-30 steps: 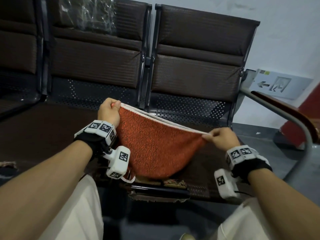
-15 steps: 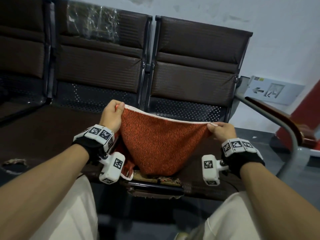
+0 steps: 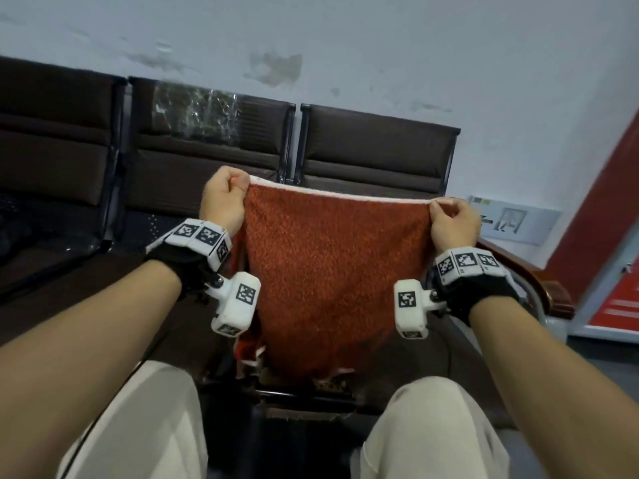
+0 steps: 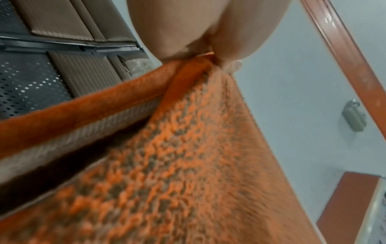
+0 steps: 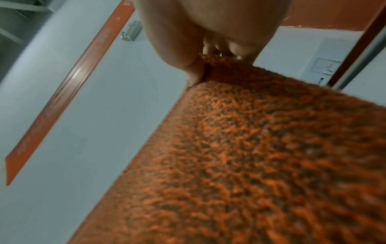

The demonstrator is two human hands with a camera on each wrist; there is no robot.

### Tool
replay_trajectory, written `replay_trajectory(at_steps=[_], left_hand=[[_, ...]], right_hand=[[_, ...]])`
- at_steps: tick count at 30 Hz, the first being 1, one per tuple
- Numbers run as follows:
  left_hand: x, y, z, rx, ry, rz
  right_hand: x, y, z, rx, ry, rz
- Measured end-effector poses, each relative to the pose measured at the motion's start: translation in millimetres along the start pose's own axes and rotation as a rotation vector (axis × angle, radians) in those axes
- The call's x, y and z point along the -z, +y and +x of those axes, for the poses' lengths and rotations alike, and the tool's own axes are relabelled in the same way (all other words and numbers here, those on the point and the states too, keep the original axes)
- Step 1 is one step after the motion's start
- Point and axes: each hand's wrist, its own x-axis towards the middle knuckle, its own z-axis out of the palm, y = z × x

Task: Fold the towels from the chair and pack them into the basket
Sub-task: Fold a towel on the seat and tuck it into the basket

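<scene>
The towel (image 3: 332, 271), a rust-orange terry cloth with a pale edge band, hangs in the centre of the head frame, stretched between both hands above the person's knees, its lower end drooping toward the front lip of the chair seat (image 3: 301, 397). The left hand (image 3: 223, 198) has its grip curled tight round one top corner; the left wrist view shows the hem bunched between thumb and fingers. The right hand (image 3: 451, 224) pinches the other top corner between thumb and fingertips, the rest of its fingers loosely curled.

The cloth looks light, soft and limp: it sags in a shallow arc along the top edge and will fold wherever it is let go slack. The looped pile should give good friction, so slipping seems unlikely. The corners are the sensible holds, and bringing them together would halve it cleanly.

Beyond it, in the upper half of the frame, stand the dark chair backs (image 3: 377, 150) against a pale wall (image 3: 345, 46).

The towel's bottom edge is hidden behind its own drape, both wrist views are blurred, and no basket is in view.
</scene>
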Motion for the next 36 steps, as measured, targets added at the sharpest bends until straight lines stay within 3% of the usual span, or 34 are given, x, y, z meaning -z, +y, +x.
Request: replay_trajectory(at_steps=[3, 5, 12, 18, 23, 29, 36], left_hand=[[9, -4, 14, -0.051, 0.008, 0.042], [10, -18, 14, -0.027, 0.007, 0.099], [-14, -72, 15, 0.113, -0.092, 0.111], [-46, -120, 2, 0.266, -0.088, 0.223], [-58, -157, -19, 0.274, -0.105, 0.287], [-69, -166, -27, 0.202, -0.236, 0.341], [-56, -155, -24, 0.266, -0.064, 0.346]], right_hand=[[5, -13, 1, 0.183, 0.091, -0.002], [-1, -12, -1, 0.253, 0.063, 0.001], [-41, 50, 5, -0.006, -0.019, -0.025], [-75, 111, -2, -0.102, -0.086, -0.133], [-81, 144, -3, -0.109, -0.213, -0.327], [-85, 155, 6, -0.166, -0.344, -0.274], [-66, 149, -5, -0.092, -0.240, -0.315]])
